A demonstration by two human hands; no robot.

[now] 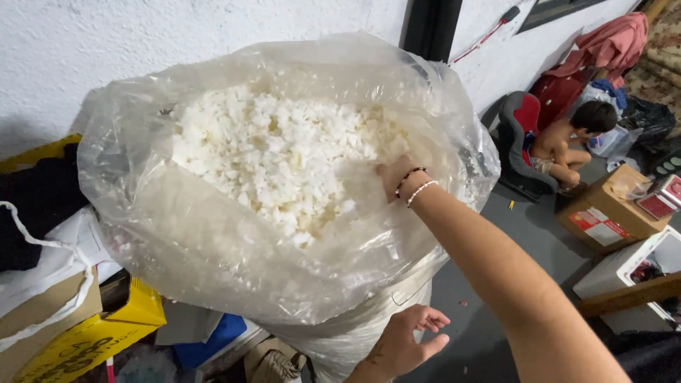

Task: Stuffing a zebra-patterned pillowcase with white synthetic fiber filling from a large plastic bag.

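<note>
A big clear plastic bag [177, 234] stands open in front of me, filled with small white foam pieces [277, 156]. My right hand [392, 177] reaches down into the bag from the right. Its fingers are buried in the white pieces, so only the back of the hand and the wrist with two bead bracelets show. My left hand [410, 339] hovers low beside the bag's bottom part, fingers spread and holding nothing.
A white rough wall [106, 35] rises behind the bag. Yellow boxes [92, 333] and dark cloth lie at the left. At the back right a person [567, 142] sits by a black and red seat, with a cardboard box [603, 213] and a white box [638, 262] on the grey floor.
</note>
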